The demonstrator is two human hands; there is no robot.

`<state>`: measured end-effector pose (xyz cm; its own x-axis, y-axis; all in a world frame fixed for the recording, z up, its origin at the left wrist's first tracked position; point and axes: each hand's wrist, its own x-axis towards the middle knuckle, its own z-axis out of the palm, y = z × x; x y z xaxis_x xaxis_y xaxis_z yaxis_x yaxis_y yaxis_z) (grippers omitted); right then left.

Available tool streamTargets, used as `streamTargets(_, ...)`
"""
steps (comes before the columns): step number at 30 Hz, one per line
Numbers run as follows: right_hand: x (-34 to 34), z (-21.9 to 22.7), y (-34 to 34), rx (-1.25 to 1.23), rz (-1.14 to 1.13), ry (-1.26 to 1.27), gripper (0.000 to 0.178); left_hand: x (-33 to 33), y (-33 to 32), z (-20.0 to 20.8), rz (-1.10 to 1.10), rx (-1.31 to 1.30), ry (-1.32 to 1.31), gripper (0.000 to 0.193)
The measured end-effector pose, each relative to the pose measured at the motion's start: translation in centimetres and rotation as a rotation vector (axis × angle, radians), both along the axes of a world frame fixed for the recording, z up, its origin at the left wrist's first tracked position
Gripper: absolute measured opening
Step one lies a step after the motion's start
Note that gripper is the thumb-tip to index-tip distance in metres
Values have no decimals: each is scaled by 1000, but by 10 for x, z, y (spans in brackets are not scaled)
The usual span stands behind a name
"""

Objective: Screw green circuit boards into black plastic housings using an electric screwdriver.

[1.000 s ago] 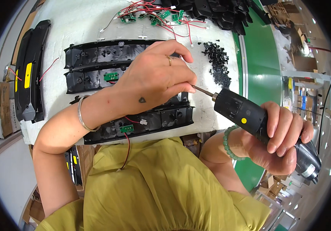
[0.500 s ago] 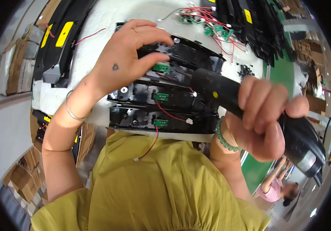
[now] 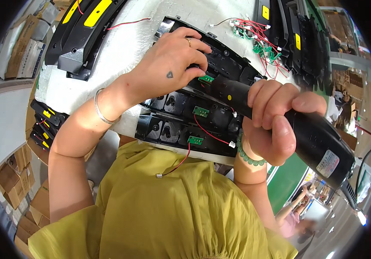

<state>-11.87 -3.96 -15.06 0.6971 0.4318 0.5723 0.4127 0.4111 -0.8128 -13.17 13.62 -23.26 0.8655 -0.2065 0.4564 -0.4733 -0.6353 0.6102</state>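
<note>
My right hand (image 3: 276, 112) is wrapped round a black corded electric screwdriver (image 3: 323, 142). The tool's nose points left, close to a small green circuit board (image 3: 206, 79) in one of the black plastic housings. Over that housing, my left hand (image 3: 172, 60) has its fingers curled and thumb and forefinger together beside the board; anything between them is too small or hidden to make out. Nearer me lie two more housings, holding a green board (image 3: 201, 112) and another green board (image 3: 195, 140), each with a red wire and white plug. The farthest housing (image 3: 224, 52) is partly under my left hand.
Black housings with yellow labels (image 3: 98, 13) lie at the far left, with more black housings (image 3: 295, 43) at the far right. Between them is a heap of green boards and red wires (image 3: 261, 43) on the white work surface (image 3: 127, 39). A person in pink (image 3: 291, 222) is at lower right.
My left thumb and forefinger have closed from apart to together. The screwdriver's nose now sits nearer the left fingertips. The whole view has shifted, with the housings appearing further right.
</note>
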Motion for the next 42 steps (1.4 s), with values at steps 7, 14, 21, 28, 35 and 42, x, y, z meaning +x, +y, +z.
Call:
streamTargets(7,-9,0,9,-88,17,-17,28,-1,-1,-2,5,-12,34,8)
streamTargets(14,-7,-1,15,-102,37,-13,29,-1,0,-2,9,-22,52,8)
streamTargets(21,-9,1,16,-74,14,40,29,-3,2,-3,5,-22,30,9)
streamTargets(28,5,38,-73,109,-77,-88,28,4,-5,17,-14,55,-95,12)
streamTargets(35,19,21,-156,48,-821,-11,26,39,-14,25,27,213,76,38)
streamTargets(42,-2,-2,-208,126,-997,96,24,29,-41,28,-95,213,203,34)
